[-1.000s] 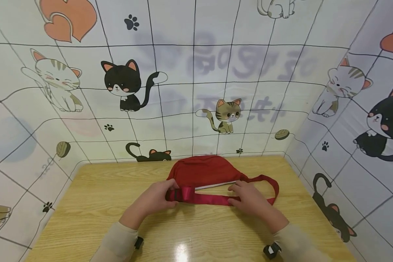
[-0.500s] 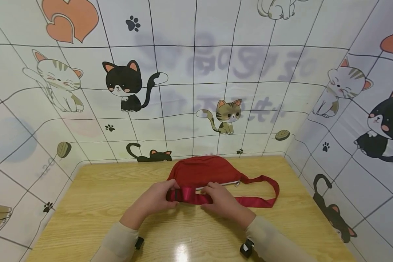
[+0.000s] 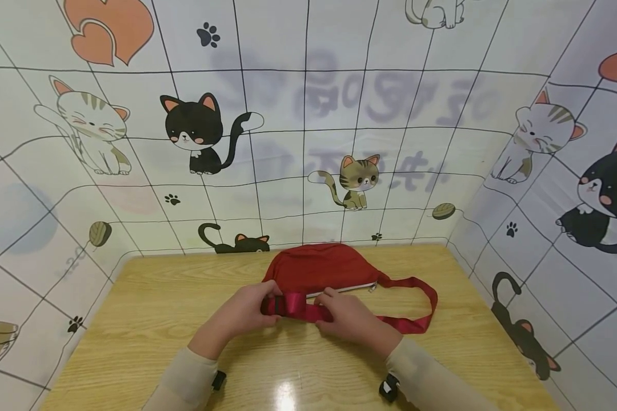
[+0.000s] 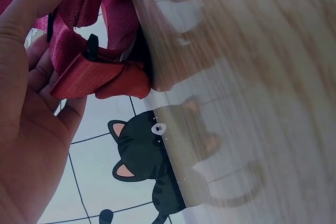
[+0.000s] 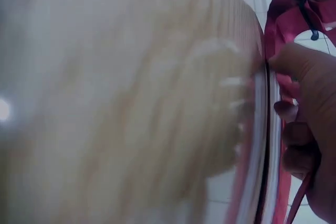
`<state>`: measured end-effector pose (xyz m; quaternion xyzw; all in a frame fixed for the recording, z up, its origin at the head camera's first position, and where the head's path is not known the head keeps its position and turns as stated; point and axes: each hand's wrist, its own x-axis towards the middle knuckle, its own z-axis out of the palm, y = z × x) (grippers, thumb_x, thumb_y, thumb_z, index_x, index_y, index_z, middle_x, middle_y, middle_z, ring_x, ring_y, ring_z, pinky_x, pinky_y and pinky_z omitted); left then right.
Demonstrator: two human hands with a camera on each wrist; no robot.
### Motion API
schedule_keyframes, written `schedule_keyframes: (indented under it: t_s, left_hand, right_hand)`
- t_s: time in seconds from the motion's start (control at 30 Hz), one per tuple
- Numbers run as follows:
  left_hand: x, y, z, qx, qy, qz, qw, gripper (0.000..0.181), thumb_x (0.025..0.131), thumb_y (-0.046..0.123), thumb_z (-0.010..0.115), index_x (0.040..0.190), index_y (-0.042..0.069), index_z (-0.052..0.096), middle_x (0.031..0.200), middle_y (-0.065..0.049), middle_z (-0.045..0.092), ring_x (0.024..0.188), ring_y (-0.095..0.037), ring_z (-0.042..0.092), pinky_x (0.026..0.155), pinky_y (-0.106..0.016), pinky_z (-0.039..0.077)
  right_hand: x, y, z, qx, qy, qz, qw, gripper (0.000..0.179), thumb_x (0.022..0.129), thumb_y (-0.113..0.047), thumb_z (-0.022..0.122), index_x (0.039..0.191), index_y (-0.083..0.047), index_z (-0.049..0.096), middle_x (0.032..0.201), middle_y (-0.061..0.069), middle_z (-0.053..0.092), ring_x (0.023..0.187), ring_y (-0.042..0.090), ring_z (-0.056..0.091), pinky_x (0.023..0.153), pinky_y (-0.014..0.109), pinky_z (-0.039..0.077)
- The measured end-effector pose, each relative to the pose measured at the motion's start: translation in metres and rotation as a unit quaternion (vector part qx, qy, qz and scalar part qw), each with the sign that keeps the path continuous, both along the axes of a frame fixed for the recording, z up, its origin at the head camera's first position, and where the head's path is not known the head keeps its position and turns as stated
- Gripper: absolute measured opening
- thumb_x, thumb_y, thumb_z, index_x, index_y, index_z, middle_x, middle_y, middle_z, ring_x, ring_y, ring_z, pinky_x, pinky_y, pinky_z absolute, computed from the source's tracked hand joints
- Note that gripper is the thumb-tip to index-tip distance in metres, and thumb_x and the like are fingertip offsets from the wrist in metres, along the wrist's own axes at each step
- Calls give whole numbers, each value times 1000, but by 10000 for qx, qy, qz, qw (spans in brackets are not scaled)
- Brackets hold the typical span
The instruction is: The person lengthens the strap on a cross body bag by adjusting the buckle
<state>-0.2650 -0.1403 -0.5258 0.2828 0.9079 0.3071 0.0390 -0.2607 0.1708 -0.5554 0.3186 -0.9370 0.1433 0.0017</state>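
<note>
A red waist bag (image 3: pixel 321 265) lies at the back of the table, its silver zip (image 3: pixel 360 286) along the near side. My left hand (image 3: pixel 241 313) grips the doubled end of the strap at a black strap slider (image 3: pixel 276 306), thumb on top and fingers beneath. In the left wrist view, strap loops (image 4: pixel 118 19) hang beside the fingers, with a second black piece (image 4: pixel 92 47) among them. Just to the right, my right hand (image 3: pixel 353 321) pinches the strap (image 3: pixel 413 326) between thumb and fingers. Beyond it, the strap curves in a loose loop back to the bag's right end.
The wooden table (image 3: pixel 164 297) extends around the bag, with a bright reflection near its front. Behind and at both sides stand white cloth walls (image 3: pixel 283 154) printed with cats and grid lines. A small black device (image 3: pixel 389 388) sits at the right wrist.
My right hand has moved left along the strap, nearer the left hand, then stayed there. The strap's right loop has shifted slightly towards me. The left hand has kept its place.
</note>
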Motion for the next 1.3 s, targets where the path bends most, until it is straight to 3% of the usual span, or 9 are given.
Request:
schedule_keyframes:
  t_s: [0.17, 0.37, 0.53, 0.73, 0.8, 0.97, 1.3]
  left_hand:
    - [0, 0, 1, -11, 29, -17, 10000, 42, 86, 17, 95, 114, 26, 64, 93, 15, 64, 84, -9, 61, 74, -32, 53]
    - [-2, 0, 1, 80, 61, -77, 9999, 44, 84, 12, 95, 109, 27, 63, 89, 14, 65, 82, -10, 61, 75, -32, 54]
    - [-2, -1, 2, -74, 54, -20, 10000, 42, 87, 17, 94, 115, 26, 65, 94, 13, 66, 84, -9, 61, 75, -31, 54]
    - [-2, 0, 3, -127, 38, 14, 9999, 44, 87, 17, 95, 119, 24, 66, 97, 14, 67, 85, -10, 61, 75, -32, 54]
    - [-2, 1, 3, -119, 54, 9, 9999, 43, 87, 17, 96, 118, 24, 66, 98, 14, 67, 86, -10, 61, 76, -33, 54]
    - [-1, 3, 4, -60, 94, -19, 9999, 43, 87, 16, 96, 117, 25, 67, 96, 14, 66, 85, -10, 61, 75, -32, 54]
    - [-1, 3, 3, -85, 92, 19, 9999, 44, 87, 19, 96, 119, 24, 67, 98, 14, 67, 88, -9, 62, 78, -34, 55]
  right_hand:
    - [0, 14, 9, 70, 18, 48, 10000, 43, 97, -42, 83, 136, -24, 71, 116, -13, 64, 79, 6, 55, 73, 28, 50]
    - [2, 42, 18, 465, 191, 215, 9985, 44, 99, -40, 83, 137, -23, 72, 113, -9, 60, 79, 9, 54, 74, 31, 52]
    - [3, 76, 17, 718, 180, 15, 9973, 44, 98, -40, 84, 137, -22, 73, 126, -1, 66, 92, 14, 65, 86, 41, 60]
    - [3, 106, 14, 746, 403, -37, 9964, 43, 95, -41, 86, 132, -23, 75, 114, -6, 63, 78, 8, 55, 73, 34, 55]
    - [4, 104, 14, 743, 428, -27, 9963, 45, 94, -43, 86, 133, -22, 75, 116, -5, 65, 82, 10, 59, 76, 35, 56]
    - [8, 78, 15, 534, 310, -73, 9981, 63, 93, -50, 87, 143, -15, 70, 132, 2, 69, 114, 22, 68, 101, 50, 58]
    - [4, 3, 1, -524, 204, -36, 9984, 60, 95, -43, 88, 141, -12, 65, 125, 2, 67, 112, 19, 63, 100, 45, 56]
